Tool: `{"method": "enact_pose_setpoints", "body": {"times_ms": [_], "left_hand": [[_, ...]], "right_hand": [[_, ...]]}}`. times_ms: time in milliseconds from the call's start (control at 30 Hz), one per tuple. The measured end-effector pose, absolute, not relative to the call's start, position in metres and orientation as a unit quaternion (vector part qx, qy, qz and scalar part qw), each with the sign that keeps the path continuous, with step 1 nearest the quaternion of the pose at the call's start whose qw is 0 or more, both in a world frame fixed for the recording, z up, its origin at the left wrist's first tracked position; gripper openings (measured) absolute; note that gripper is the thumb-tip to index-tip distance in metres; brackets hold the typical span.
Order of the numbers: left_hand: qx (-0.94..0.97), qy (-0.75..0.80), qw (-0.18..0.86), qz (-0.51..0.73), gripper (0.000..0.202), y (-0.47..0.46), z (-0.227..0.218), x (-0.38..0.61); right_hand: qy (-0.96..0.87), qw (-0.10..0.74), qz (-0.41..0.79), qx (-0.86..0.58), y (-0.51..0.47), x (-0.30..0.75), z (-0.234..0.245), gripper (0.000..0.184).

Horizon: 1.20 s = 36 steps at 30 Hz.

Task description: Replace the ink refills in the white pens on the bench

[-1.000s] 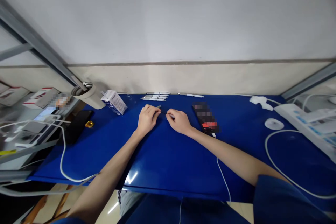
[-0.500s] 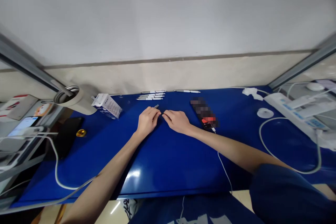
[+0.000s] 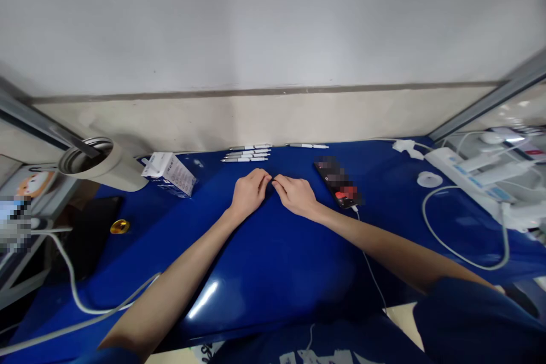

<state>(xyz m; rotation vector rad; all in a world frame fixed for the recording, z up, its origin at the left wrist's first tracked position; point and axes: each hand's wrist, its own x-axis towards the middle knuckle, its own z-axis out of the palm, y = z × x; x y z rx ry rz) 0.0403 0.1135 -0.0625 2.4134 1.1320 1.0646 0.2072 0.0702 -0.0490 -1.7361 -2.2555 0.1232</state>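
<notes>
Container: a cream cylindrical tumbler is seen tilted on its side at the far left of the table, its metal rim facing left.
Contents: a thin dark rod is held inside it, sticking out past the rim; nothing else inside can be made out.
Held item: a small dark piece is pinched between both hands, above the blue table; most of it is hidden by the fingers, so its form cannot be told.
Left hand: the left hand is kept near the table, close to the pens.
Right hand: the right hand is placed just beside the phone.
Grip: the hands are brought together, with the piece clamped between the fingertips.
Pens: five white pens are laid flat, four grouped and one apart.
Others: one phone, one white carton, and one white power strip are seen.
</notes>
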Motion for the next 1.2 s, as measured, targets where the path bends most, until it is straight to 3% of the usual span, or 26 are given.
{"method": "enact_pose_setpoints", "body": {"times_ms": [433, 667, 1200], "left_hand": [[0.746, 0.471, 0.16, 0.442, 0.027, 0.119, -0.065, 0.038], [0.733, 0.445, 0.172, 0.485, 0.015, 0.121, -0.061, 0.033], [0.719, 0.435, 0.231, 0.49, 0.018, 0.124, -0.071, 0.032]], "right_hand": [[-0.755, 0.171, 0.039, -0.632, 0.07, 0.204, -0.052, 0.036], [-0.754, 0.191, 0.032, -0.628, 0.069, 0.204, -0.05, 0.033], [-0.746, 0.184, 0.029, -0.639, 0.07, 0.204, -0.051, 0.037]]}}
